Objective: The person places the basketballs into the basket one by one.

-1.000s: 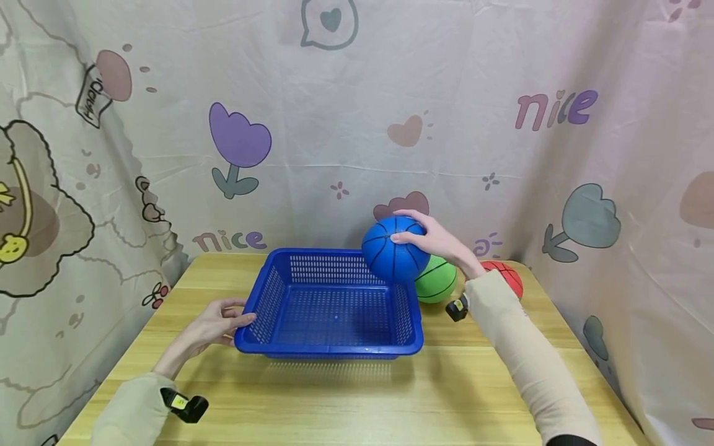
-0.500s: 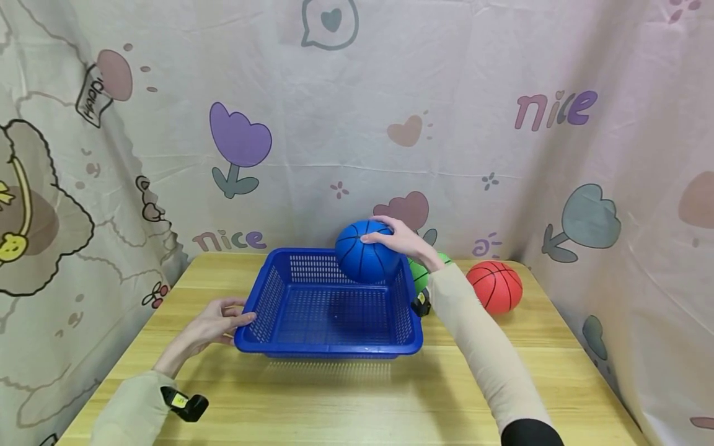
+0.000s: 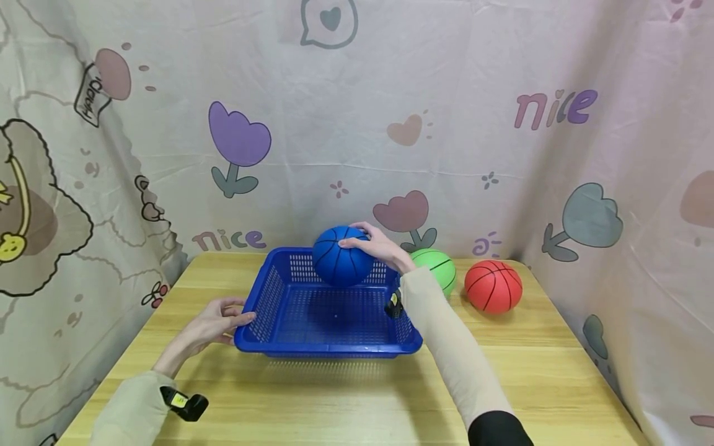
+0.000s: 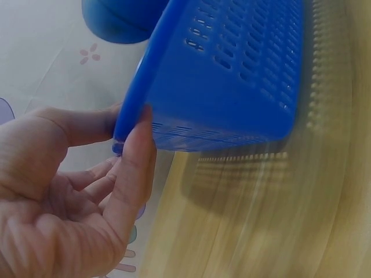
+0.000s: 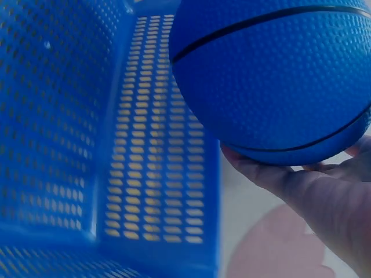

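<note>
My right hand grips a blue basketball from its upper right side, holding it over the back of a blue plastic basket. In the right wrist view the ball fills the upper right, with the thumb pressed under its edge and the other fingers mostly hidden behind it. At the basket's left end, my left hand pinches the rim. The left wrist view shows the thumb and a finger on either side of that rim.
A green basketball, partly behind my right sleeve, sits on the wooden table right of the basket. Beside it lies a red basketball. A patterned curtain hangs behind the table and along both sides.
My right hand has carried the blue basketball leftward, from the basket's back right corner toward its middle. More of the green and red balls shows. The left hand and basket stay in place.
</note>
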Tool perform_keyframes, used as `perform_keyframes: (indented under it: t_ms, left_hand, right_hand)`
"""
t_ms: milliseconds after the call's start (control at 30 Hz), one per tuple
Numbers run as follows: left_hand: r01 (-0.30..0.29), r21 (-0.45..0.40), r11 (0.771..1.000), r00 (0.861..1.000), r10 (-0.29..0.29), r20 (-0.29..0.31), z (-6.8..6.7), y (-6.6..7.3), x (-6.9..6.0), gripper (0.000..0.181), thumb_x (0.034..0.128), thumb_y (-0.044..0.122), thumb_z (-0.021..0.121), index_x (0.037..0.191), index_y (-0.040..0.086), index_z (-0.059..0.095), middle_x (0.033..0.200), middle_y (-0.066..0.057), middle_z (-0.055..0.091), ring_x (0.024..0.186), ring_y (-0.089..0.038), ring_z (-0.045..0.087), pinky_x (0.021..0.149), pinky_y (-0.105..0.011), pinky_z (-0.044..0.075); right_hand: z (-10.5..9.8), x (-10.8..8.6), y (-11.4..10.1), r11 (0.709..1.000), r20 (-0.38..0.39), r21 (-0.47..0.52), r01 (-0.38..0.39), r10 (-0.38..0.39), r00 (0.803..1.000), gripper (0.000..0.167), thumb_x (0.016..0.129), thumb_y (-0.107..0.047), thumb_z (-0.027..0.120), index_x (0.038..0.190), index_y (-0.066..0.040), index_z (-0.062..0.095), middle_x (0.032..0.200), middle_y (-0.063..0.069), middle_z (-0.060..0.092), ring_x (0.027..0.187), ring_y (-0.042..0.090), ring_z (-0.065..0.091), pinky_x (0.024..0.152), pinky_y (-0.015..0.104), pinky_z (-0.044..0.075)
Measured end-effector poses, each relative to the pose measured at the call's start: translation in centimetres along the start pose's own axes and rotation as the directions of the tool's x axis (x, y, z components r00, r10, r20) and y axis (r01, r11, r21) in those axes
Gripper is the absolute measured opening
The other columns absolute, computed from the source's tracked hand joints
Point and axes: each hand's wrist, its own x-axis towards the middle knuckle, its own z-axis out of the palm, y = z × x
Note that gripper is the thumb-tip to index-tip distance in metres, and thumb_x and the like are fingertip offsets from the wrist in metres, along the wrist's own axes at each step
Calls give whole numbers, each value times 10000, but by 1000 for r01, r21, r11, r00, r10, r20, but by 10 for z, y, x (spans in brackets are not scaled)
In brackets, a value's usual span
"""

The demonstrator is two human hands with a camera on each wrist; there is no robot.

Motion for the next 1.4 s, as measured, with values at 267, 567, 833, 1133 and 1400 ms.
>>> perform_keyframes:
  t_ms: [267, 567, 833, 1133, 1400]
  left_hand:
    - [0, 7, 1000, 1000, 0, -8, 0, -1, 1, 714, 1012, 259, 611, 1478, -148, 253, 1206, -268, 621, 865, -186, 725, 696, -360, 621]
    - [-7, 14, 1000, 1000, 7, -8, 0, 1, -1, 722, 1014, 263, 608, 1483, -149, 244, 1201, -274, 625, 874, -207, 727, 704, -360, 622]
    - [-4, 19, 1000, 1000, 4, -8, 0, 0, 0, 720, 1016, 266, 605, 1484, -146, 245, 1236, -305, 603, 887, -212, 724, 712, -367, 622]
    - [-5, 11, 1000, 1000, 5, -8, 1, -1, -1, 707, 1014, 258, 609, 1478, -143, 259, 1218, -278, 609, 867, -200, 723, 699, -355, 622]
    - [-9, 15, 1000, 1000, 10, -7, 0, -2, 1, 708, 1015, 262, 608, 1480, -139, 255, 1170, -221, 630, 867, -201, 720, 697, -356, 621]
  right_hand:
    - [29, 12, 9, 996, 61, 85, -30, 25, 998, 750, 853, -506, 736, 1480, -279, 392, 1647, 97, 252, 1477, 324, 357, 1163, 528, 382]
    - [53, 21, 12, 997, 92, 83, -10, 2, 996, 703, 878, -468, 728, 1479, -303, 402, 1618, 112, 286, 1461, 334, 360, 1174, 537, 363]
    - [65, 27, 19, 995, 101, 101, -14, 4, 995, 710, 876, -446, 740, 1490, -299, 415, 1568, 121, 356, 1392, 338, 435, 1143, 525, 411]
    - [78, 32, 27, 993, 93, 114, -27, 17, 996, 695, 882, -416, 741, 1489, -285, 430, 1573, 138, 340, 1404, 356, 405, 1131, 552, 414]
    - [86, 34, 34, 992, 88, 114, -56, 46, 995, 727, 868, -435, 753, 1496, -285, 420, 1599, 142, 324, 1436, 374, 384, 1139, 574, 399]
